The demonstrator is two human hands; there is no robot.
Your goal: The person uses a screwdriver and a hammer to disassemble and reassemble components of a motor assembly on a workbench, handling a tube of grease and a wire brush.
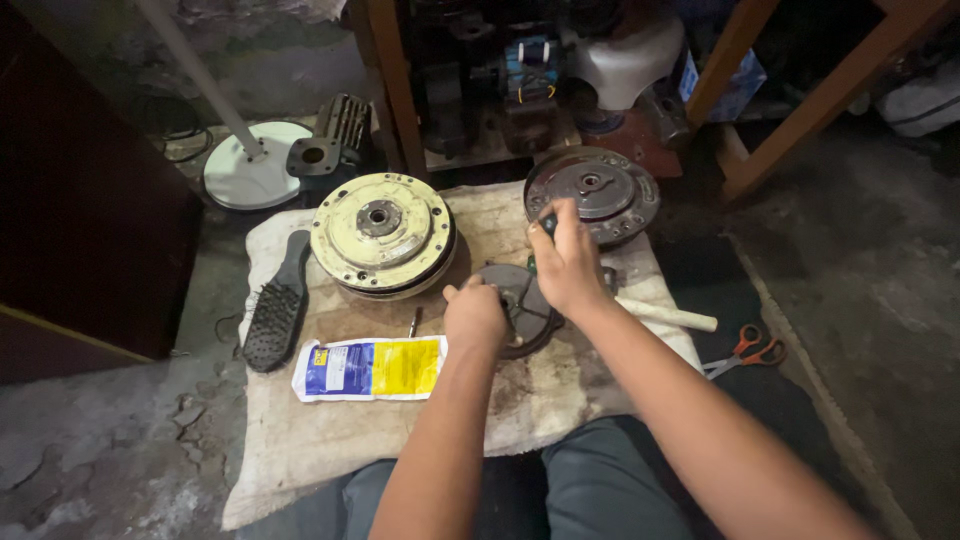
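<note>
Nearest me, past my knees, a stained cloth (330,440) covers the floor, probably so small parts stay off the grit. On it lies a blue and yellow packet (369,368), with a small bolt (414,322) just above. My left hand (474,315) is clenched on the edge of a dark metal plate (522,305), apparently steadying it flat. My right hand (566,262) grips a dark-handled tool (546,222) held upright over the plate's centre; its tip is hidden. A black wire brush (273,305) rests at the cloth's left edge, and scissors (745,351) lie on the floor to the right. Farther off sit a cream round housing (382,234) and a grey disc (592,192).
</note>
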